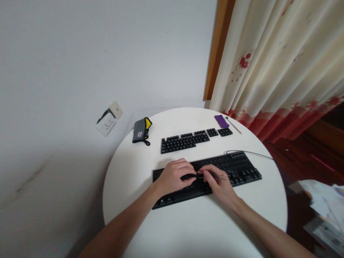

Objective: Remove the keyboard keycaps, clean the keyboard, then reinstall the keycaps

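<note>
A black keyboard [188, 193] lies across the white round table, many of its keycaps off. Above its middle, my left hand [176, 175] has its fingers closed round the dark end of a wire keycap puller [199, 175]. Thumb and fingers of my right hand [219, 181] pinch its thin metal wires, which also show past the knuckles. Whether a keycap sits in the wires is too small to tell. Behind the keyboard, loose black keycaps [181, 143] lie in neat blocks, with a number-pad block [225, 132] at their right end.
A grey pouch with yellow lining [140, 130] stands at the table's back left. At the back right are a purple cloth [221, 121] and a thin brush [234, 125]. The keyboard's cable [255, 153] runs off the right edge. A wall socket [106, 124] is at left.
</note>
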Tool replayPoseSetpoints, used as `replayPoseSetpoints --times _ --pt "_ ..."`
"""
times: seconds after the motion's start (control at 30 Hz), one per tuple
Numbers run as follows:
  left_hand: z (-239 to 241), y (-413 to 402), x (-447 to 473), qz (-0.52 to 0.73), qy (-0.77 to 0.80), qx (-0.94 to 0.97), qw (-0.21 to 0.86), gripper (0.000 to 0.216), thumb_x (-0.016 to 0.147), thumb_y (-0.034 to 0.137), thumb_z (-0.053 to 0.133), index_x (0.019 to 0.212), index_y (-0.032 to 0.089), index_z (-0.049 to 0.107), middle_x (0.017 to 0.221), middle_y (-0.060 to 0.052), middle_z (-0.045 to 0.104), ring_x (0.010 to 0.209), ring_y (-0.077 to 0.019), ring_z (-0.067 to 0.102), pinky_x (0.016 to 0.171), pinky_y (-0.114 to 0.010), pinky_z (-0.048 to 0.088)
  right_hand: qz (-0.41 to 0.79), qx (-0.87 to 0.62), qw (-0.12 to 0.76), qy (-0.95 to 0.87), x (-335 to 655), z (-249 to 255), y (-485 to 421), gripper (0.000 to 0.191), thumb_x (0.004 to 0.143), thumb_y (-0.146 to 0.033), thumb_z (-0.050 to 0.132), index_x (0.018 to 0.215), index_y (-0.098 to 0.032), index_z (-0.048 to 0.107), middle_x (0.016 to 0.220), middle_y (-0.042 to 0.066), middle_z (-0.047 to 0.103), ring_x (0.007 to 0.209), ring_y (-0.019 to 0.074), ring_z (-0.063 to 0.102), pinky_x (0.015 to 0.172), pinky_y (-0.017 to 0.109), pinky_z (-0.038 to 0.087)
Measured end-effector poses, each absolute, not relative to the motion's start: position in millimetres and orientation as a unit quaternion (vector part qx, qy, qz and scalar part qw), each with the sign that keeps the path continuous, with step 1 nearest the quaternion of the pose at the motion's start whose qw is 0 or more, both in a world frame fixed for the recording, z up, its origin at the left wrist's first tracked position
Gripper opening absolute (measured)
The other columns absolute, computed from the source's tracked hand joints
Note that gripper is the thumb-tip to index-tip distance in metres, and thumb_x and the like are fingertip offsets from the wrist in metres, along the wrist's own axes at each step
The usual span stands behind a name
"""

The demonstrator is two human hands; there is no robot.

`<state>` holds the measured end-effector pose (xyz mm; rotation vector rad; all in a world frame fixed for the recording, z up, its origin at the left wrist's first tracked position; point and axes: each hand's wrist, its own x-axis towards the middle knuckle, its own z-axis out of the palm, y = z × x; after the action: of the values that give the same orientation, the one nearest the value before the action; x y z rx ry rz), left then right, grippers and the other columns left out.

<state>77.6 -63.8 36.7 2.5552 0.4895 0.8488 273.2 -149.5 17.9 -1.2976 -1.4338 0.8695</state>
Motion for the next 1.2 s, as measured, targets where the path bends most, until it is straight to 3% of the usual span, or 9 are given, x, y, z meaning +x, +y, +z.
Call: replayPoseSetpoints --times 0.17,0.43,0.63,1.0,1.2 --pt "36.9 -64.7 78.4 0.308 0.173 0.915 0.196 0.012 0.088 0.022 0.059 0.091 0.02 0.07 0.091 -0.007 0.071 0.084 -0.0199 0.064 0.076 -0.033 0.053 0.386 -0.528 0.486 -0.58 272.9 12.1 -149.1 0.029 0.096 -0.039 0.049 0.106 -0.018 0.067 0.072 0.003 0.068 0.062 0.0144 0.06 0.056 0.025 0.047" --pt "35.3 -63.1 77.8 0.283 0.172 0.929 0.168 0.013 0.089 0.024 0.06 0.096 0.02 0.07 0.094 -0.007 0.072 0.087 -0.0202 0.064 0.078 -0.033 0.053 0.396 -0.537 0.516 -0.537 272.2 7.8 -146.3 0.031 0.094 -0.043 0.052 0.101 -0.017 0.069 0.088 0.008 0.073 0.061 0.0143 0.062 0.049 0.024 0.045" --pt "36.2 -63.9 78.9 0.286 0.171 0.928 0.166 0.014 0.088 0.022 0.059 0.096 0.021 0.07 0.093 -0.007 0.072 0.086 -0.0201 0.064 0.077 -0.033 0.053 0.399 -0.538 0.519 -0.531 271.2 8.3 -145.4 0.033 0.093 -0.045 0.052 0.094 -0.017 0.069 0.088 0.008 0.072 0.057 0.0136 0.059 0.047 0.024 0.042" --pt "41.7 -62.4 74.5 0.363 0.189 0.88 0.241 0.018 0.082 0.014 0.062 0.098 0.02 0.069 0.093 -0.007 0.071 0.086 -0.0195 0.064 0.08 -0.034 0.054 0.369 -0.546 0.49 -0.57 275.6 20.7 -150.3 0.043 0.1 -0.039 0.037 0.069 -0.019 0.058 0.065 0.001 0.056 0.063 0.0144 0.049 0.061 0.027 0.038" --pt "41.1 -63.3 75.7 0.358 0.179 0.886 0.235 0.019 0.083 0.014 0.062 0.099 0.02 0.071 0.092 -0.007 0.071 0.085 -0.0195 0.064 0.078 -0.034 0.053 0.325 -0.494 0.518 -0.618 274.7 24.0 -151.6 0.033 0.101 -0.033 0.037 0.075 -0.02 0.052 0.085 0.004 0.056 0.083 0.0174 0.053 0.079 0.03 0.041"
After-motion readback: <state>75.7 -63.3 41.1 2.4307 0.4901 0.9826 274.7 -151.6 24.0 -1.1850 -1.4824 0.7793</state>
